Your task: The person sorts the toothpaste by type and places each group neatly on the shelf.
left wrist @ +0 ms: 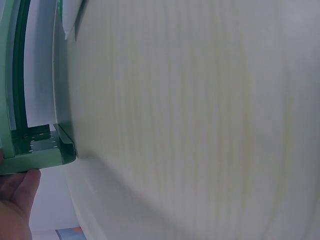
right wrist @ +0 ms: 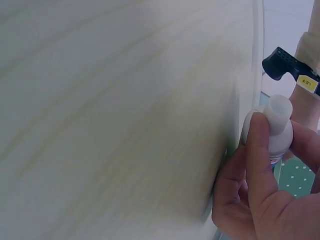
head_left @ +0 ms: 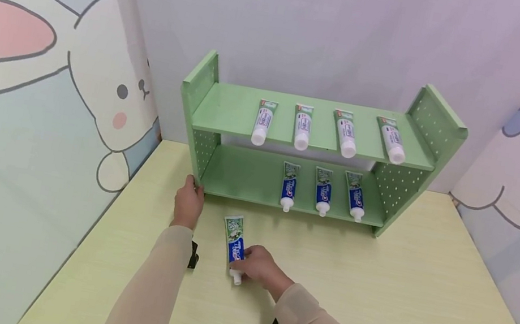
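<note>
My right hand (head_left: 262,267) pinches a blue, green and white toothpaste tube (head_left: 234,232) near its white cap end. The tube is over the table in front of the shelf, cap toward me. In the right wrist view, the thumb and fingers hold the tube's white cap end (right wrist: 281,135). My left hand (head_left: 188,204) grips the lower front corner of the green two-tier shelf (head_left: 242,173) at its left side panel. The left wrist view shows that hand (left wrist: 17,207) against the panel's edge (left wrist: 37,160); part of it is cut off.
Three similar toothpaste tubes (head_left: 323,191) lie on the lower tier, toward its right. Several white and green tubes (head_left: 302,127) lie in a row on the upper tier, caps forward. The pale wooden table (head_left: 422,304) meets cartoon-printed walls (head_left: 95,100) at left and right.
</note>
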Available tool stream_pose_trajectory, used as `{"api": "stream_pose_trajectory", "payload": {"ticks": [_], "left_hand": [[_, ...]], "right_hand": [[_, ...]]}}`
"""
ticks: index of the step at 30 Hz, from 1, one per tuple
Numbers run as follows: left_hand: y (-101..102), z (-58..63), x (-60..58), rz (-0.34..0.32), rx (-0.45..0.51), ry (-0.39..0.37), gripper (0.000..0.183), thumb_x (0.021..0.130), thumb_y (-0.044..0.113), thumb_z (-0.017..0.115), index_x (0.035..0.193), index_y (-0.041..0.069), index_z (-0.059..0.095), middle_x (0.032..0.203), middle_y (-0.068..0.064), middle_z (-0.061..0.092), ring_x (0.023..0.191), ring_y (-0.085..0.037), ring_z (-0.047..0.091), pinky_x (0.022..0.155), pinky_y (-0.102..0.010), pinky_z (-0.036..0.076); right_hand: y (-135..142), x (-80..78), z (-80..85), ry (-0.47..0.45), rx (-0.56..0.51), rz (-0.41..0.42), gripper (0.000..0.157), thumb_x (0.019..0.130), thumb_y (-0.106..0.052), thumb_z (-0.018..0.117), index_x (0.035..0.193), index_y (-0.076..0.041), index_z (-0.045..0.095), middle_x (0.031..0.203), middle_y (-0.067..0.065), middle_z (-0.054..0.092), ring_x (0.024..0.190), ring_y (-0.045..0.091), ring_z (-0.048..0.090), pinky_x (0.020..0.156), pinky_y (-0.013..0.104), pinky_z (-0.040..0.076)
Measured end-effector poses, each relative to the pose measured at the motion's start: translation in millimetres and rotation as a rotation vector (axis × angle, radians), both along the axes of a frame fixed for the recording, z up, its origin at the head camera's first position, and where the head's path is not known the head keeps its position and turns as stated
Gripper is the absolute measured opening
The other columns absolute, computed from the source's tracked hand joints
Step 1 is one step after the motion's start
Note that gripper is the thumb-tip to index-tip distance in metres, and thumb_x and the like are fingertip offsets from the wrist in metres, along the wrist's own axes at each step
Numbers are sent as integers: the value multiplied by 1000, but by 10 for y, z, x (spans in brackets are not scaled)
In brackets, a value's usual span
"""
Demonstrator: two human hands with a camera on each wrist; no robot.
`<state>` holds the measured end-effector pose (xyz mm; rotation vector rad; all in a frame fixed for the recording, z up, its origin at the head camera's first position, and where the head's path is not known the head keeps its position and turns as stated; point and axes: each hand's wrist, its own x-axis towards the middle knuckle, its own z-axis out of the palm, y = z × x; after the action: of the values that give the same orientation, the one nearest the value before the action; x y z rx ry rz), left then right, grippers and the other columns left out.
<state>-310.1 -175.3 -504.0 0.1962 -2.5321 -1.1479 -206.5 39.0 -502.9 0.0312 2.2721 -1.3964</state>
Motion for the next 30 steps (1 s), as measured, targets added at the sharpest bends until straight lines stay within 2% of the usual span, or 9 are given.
{"api": "stream_pose_trajectory", "payload": {"ticks": [9,15,21,30], "left_hand": [[-6,-15,-19,-5,3,1,17,102,11,50,115,0,47,92,-22,63,72,-31,59,62,-44,46],[-6,-5,-19,-4,3,-1,16,102,11,50,113,1,47,87,-21,61,69,-30,57,60,-43,45],[-8,18,-15,-4,6,-12,17,103,12,49,115,1,46,89,-22,61,72,-31,58,62,-43,46],[5,25,0,-4,10,-21,17,103,11,50,115,0,47,91,-23,62,73,-32,59,63,-44,47]], "right_hand": [[8,21,57,-30,-57,-8,41,85,-5,74,116,14,55,93,15,60,76,23,62,66,36,55],[18,17,56,-44,-96,-14,41,85,-3,73,117,15,54,95,16,60,77,23,63,67,37,55],[11,3,51,-50,-139,-20,40,86,-1,71,117,16,52,96,16,60,79,24,64,67,37,56],[22,30,78,-56,-133,-43,41,87,0,71,118,16,51,95,16,59,77,24,63,66,36,55]]}}
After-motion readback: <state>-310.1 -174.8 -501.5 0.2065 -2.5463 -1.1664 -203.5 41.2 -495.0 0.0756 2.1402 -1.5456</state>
